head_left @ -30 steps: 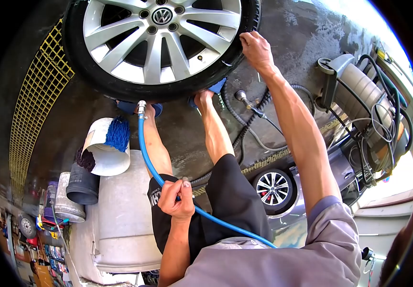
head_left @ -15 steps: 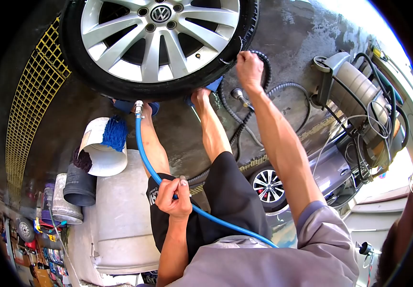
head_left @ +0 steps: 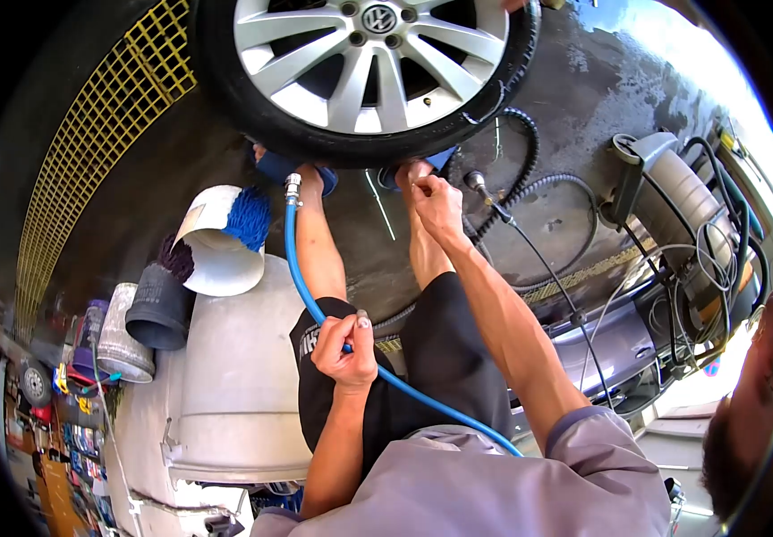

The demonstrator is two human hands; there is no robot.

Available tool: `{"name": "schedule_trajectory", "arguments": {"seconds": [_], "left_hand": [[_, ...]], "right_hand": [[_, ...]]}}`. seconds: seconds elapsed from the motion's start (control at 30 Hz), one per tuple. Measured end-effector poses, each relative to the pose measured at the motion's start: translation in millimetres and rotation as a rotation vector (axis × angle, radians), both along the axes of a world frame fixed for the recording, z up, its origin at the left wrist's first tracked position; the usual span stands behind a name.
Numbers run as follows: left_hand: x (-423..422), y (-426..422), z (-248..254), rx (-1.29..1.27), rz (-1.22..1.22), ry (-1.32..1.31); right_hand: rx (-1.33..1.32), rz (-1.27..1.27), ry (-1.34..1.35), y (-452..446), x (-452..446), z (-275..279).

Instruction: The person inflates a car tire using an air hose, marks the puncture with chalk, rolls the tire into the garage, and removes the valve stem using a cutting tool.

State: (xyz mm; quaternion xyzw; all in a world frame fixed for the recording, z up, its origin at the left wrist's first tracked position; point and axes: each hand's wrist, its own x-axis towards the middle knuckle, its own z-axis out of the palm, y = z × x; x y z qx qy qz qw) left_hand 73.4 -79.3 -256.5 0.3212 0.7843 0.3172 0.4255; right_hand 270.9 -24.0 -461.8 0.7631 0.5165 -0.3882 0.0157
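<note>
My left hand (head_left: 346, 351) is closed around a blue air hose (head_left: 295, 259), its thumb resting along the top. The hose rises from my lap to a metal coupling (head_left: 293, 183) near my left foot. Just below the wheel, my right hand (head_left: 438, 210) is held in a pinch over my right lower leg. Anything between those fingertips is too small to make out. Ahead of me stands a silver alloy wheel (head_left: 351, 98) with a black tyre (head_left: 315, 146). A thin, light, curved strand (head_left: 485, 116) shows at the tyre's lower right.
Black ribbed hose (head_left: 574, 186) loops on the wet floor to the right, beside a hose-draped machine (head_left: 682, 197). Left are a white bucket (head_left: 225, 264), a dark bucket (head_left: 158, 309) and yellow floor grating (head_left: 91, 134). Another person's hand (head_left: 519, 4) touches the wheel's upper right edge.
My right hand has moved down and left, away from the tyre's edge. My left hand keeps its hold on the hose. The view has shifted, and another hand now shows at the wheel.
</note>
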Motion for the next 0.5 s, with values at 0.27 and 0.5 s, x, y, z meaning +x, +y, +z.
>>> {"name": "schedule_trajectory", "arguments": {"seconds": [0.27, 0.5], "left_hand": [[-22, -11, 8, -0.019, 0.104, -0.002], [-37, -8, 16, -0.029, 0.108, -0.012]], "right_hand": [[-0.203, -0.192, 0.164, -1, -74, 12], [-0.097, -0.118, 0.134, 18, -107, 15]]}}
